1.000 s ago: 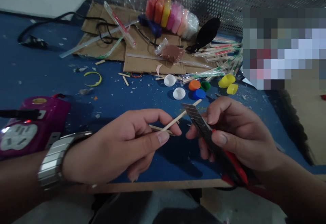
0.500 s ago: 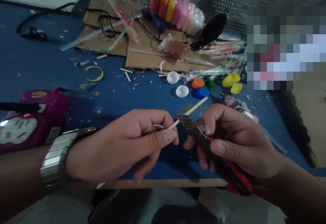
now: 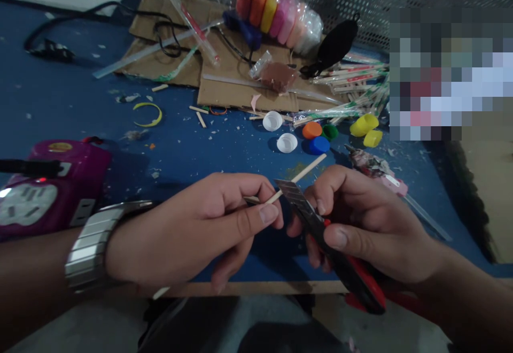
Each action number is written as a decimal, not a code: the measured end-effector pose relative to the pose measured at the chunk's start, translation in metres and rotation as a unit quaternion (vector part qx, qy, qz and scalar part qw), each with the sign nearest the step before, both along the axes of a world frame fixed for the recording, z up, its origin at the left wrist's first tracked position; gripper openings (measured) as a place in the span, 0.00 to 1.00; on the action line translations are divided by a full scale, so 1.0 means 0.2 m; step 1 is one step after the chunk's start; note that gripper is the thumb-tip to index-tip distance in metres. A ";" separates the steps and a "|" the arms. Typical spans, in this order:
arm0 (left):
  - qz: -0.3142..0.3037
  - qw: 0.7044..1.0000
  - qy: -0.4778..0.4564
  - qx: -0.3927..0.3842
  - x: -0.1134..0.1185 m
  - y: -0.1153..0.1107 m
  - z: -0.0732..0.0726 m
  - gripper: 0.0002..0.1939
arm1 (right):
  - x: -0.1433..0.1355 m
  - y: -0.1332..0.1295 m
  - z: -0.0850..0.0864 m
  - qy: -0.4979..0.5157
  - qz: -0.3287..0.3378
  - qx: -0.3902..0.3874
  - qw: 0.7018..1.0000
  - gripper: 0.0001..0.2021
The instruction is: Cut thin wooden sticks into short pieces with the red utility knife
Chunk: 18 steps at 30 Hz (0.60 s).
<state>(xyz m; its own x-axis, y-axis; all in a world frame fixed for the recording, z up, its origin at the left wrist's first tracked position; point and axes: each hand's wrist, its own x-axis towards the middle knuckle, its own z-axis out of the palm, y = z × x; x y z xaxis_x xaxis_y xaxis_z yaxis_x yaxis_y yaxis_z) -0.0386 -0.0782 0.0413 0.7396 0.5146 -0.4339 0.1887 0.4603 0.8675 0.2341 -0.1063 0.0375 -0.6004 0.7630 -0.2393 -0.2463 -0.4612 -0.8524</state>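
Observation:
Between thumb and fingers, my left hand [image 3: 200, 224] pinches a thin pale wooden stick [image 3: 309, 168], which slants up to the right. My right hand [image 3: 360, 219] is closed around a red and black utility knife [image 3: 344, 267]. Its bare blade points up to the left and crosses the stick just beyond my left fingertips; whether it touches the wood I cannot tell. White caps [image 3: 287, 143], an orange cap [image 3: 312, 130] and a blue cap [image 3: 319, 145] lie beyond the hands on the blue table [image 3: 192, 155].
A purple power strip [image 3: 76, 171] sits at the left. Behind are cardboard [image 3: 228, 93], colored clay packs [image 3: 262, 8], a brown packet [image 3: 278, 76] and wrapped sticks [image 3: 360, 77]. A glue gun [image 3: 371, 163] lies at the right, beside yellow caps [image 3: 364, 124].
The knife handle and my right thumb have shifted slightly left, with the blade tip nearly in place. My left hand and the stick have barely moved.

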 end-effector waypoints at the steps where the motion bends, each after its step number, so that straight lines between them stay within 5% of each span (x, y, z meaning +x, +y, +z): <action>1: 0.001 1.000 0.001 0.001 0.00 0.00 0.00 0.17 | 0.00 0.00 0.00 -0.006 0.000 0.003 1.000 0.10; 18: 0.015 0.998 0.039 0.047 0.00 -0.01 0.00 0.21 | 0.01 -0.01 -0.02 -0.094 -0.011 0.112 0.989 0.10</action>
